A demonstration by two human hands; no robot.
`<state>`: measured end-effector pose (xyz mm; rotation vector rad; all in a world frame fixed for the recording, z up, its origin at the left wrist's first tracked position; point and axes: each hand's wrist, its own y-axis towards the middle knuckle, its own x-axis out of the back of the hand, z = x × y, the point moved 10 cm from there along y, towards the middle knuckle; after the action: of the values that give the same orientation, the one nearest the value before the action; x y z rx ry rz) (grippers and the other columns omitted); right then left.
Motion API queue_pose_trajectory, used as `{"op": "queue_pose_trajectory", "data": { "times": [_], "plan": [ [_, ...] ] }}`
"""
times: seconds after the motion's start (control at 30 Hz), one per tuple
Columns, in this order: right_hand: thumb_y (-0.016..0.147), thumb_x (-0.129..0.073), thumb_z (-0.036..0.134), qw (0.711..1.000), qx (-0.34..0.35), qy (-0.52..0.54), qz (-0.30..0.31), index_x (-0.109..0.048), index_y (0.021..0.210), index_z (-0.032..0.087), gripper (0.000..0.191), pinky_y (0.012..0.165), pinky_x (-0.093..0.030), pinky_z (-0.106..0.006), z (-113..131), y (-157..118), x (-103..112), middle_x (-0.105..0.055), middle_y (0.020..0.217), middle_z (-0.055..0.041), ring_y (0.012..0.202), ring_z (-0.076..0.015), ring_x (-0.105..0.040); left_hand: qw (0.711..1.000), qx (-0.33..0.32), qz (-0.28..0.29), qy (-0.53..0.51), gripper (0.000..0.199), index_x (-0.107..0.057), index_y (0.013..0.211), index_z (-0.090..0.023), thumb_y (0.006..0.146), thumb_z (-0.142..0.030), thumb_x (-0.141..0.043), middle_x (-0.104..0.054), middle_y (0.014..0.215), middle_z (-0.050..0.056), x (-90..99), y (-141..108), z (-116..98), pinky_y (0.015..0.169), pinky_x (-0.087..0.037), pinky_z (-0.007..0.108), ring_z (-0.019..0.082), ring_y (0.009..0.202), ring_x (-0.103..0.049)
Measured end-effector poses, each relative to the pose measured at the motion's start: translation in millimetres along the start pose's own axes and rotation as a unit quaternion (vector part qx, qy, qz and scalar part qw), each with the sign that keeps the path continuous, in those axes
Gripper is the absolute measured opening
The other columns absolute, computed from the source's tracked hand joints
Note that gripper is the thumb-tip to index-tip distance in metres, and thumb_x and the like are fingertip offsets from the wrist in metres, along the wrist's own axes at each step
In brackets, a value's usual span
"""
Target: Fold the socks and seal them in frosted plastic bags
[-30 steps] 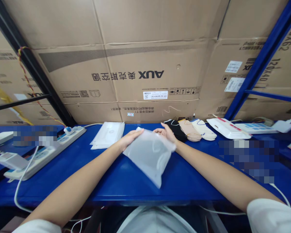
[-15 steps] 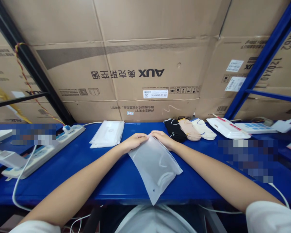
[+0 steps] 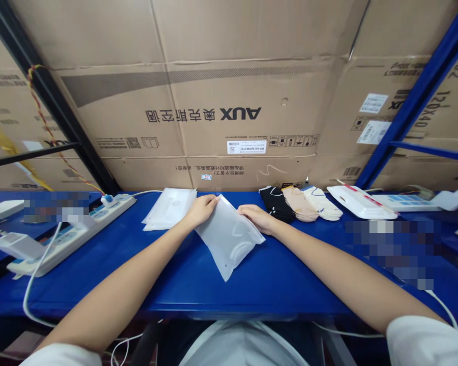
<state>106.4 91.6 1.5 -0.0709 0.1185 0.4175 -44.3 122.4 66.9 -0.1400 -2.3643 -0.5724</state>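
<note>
A frosted plastic bag [image 3: 229, 236] slants over the blue table, its lower corner toward me. My left hand [image 3: 202, 209] pinches its upper left corner between thumb and fingers. At the bag's upper right edge, my right hand [image 3: 256, 217] has its fingers closed on the plastic. A stack of similar frosted bags [image 3: 170, 208] lies to the left of my left hand. Right of my right hand are folded socks in three groups: black [image 3: 277, 203], pink-beige [image 3: 301, 203] and white [image 3: 321, 203].
White power strips lie at the left [image 3: 80, 234] and right [image 3: 404, 202] of the blue table [image 3: 290, 284], with plugs and cables. A white tray [image 3: 361, 203] with a red-and-white stick is behind on the right. Large cardboard [image 3: 229, 86] stands behind the table.
The bag has shifted up and left, away from me. My left hand has moved the same way, and the gap between my two hands has widened.
</note>
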Motion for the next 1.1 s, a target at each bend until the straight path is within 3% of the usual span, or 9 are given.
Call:
{"op": "queue_pose_trajectory", "data": {
  "times": [0.3, 0.43, 0.57, 0.63, 0.73, 0.8, 0.93, 1.0, 1.1],
  "plan": [
    [0.075, -0.069, 0.036, 0.990, 0.022, 0.092, 0.105, -0.049, 0.064, 0.020, 0.028, 0.042, -0.026, -0.022, 3, 1, -7, -0.041, 0.047, 0.0076, 0.041, -0.0076, -0.036, 0.978, 0.093, -0.180, 0.053, 0.033, -0.048, 0.061, -0.022, 0.090, -0.037, -0.043, -0.058, 0.064, 0.004, 67.5, 4, 37, 0.062, -0.032, 0.028, 0.021, 0.067, -0.051],
    [0.083, -0.063, 0.047, 0.990, 0.020, 0.128, 0.060, -0.041, 0.052, 0.021, 0.046, 0.040, -0.032, -0.022, 2, 3, 2, -0.041, 0.040, 0.0052, 0.038, -0.0095, -0.041, 0.960, 0.071, -0.270, -0.010, 0.036, -0.042, 0.062, -0.021, 0.094, -0.038, -0.040, -0.048, 0.060, -0.001, 83.0, -7, 27, 0.061, -0.033, 0.025, 0.016, 0.064, -0.046],
    [0.091, -0.045, 0.061, 0.989, -0.043, 0.125, 0.064, -0.063, 0.070, 0.014, 0.054, 0.055, -0.052, -0.027, -3, 0, -2, -0.069, 0.063, -0.0087, 0.060, -0.0188, -0.067, 0.928, -0.039, -0.364, -0.067, 0.037, -0.048, 0.073, -0.020, 0.099, -0.043, -0.035, -0.050, 0.067, -0.001, 89.4, -33, -11, 0.063, -0.038, 0.023, 0.014, 0.066, -0.047],
    [0.093, -0.036, 0.064, 0.984, -0.066, 0.145, 0.076, -0.068, 0.094, 0.011, 0.062, 0.069, -0.058, -0.035, -4, -1, -7, -0.075, 0.090, -0.0160, 0.083, -0.0250, -0.072, 0.937, -0.156, -0.312, -0.026, 0.033, -0.053, 0.076, -0.019, 0.099, -0.039, -0.039, -0.056, 0.070, 0.001, 70.9, -42, -50, 0.066, -0.041, 0.024, 0.014, 0.068, -0.052],
    [0.096, -0.044, 0.050, 0.980, -0.044, 0.184, 0.056, -0.065, 0.110, 0.013, 0.045, 0.081, -0.058, -0.039, -4, 2, -4, -0.074, 0.103, -0.0136, 0.094, -0.0247, -0.071, 0.923, -0.372, -0.051, 0.089, 0.027, -0.062, 0.081, -0.019, 0.097, -0.032, -0.045, -0.066, 0.079, 0.004, 0.3, -62, -108, 0.069, -0.045, 0.025, 0.015, 0.074, -0.061],
    [0.092, -0.056, 0.030, 0.982, -0.021, 0.187, 0.025, -0.065, 0.108, 0.015, 0.024, 0.085, -0.057, -0.038, -7, 7, 4, -0.075, 0.098, -0.0102, 0.091, -0.0224, -0.072, 0.891, -0.425, 0.077, 0.142, 0.024, -0.067, 0.090, -0.021, 0.096, -0.033, -0.047, -0.070, 0.088, 0.004, -31.3, -76, -116, 0.068, -0.046, 0.024, 0.015, 0.079, -0.065],
    [0.084, -0.063, 0.014, 0.984, -0.002, 0.177, 0.020, -0.066, 0.105, 0.014, 0.022, 0.096, -0.052, -0.040, -15, 12, 10, -0.075, 0.097, -0.0095, 0.090, -0.0223, -0.072, 0.937, -0.274, 0.034, 0.214, 0.031, -0.069, 0.099, -0.022, 0.096, -0.040, -0.044, -0.072, 0.097, 0.006, -6.1, -39, -79, 0.077, -0.050, 0.029, 0.020, 0.090, -0.067],
    [0.083, -0.065, 0.015, 0.983, -0.004, 0.179, 0.030, -0.066, 0.106, 0.014, 0.023, 0.100, -0.050, -0.042, -16, 13, 10, -0.075, 0.099, -0.0100, 0.093, -0.0228, -0.072, 0.952, -0.089, -0.072, 0.283, 0.035, -0.067, 0.107, -0.020, 0.096, -0.039, -0.039, -0.070, 0.108, 0.011, 37.4, -13, -32, 0.087, -0.049, 0.036, 0.026, 0.104, -0.064],
    [0.081, -0.068, 0.017, 0.982, -0.008, 0.187, 0.036, -0.066, 0.104, 0.015, 0.023, 0.101, -0.050, -0.043, -16, 12, 10, -0.075, 0.099, -0.0097, 0.094, -0.0234, -0.072, 0.896, 0.216, -0.066, 0.382, 0.050, -0.056, 0.129, -0.012, 0.090, -0.042, -0.049, -0.058, 0.130, 0.023, 79.9, -4, 55, 0.095, -0.044, 0.049, 0.040, 0.121, -0.054]
  ]
}}
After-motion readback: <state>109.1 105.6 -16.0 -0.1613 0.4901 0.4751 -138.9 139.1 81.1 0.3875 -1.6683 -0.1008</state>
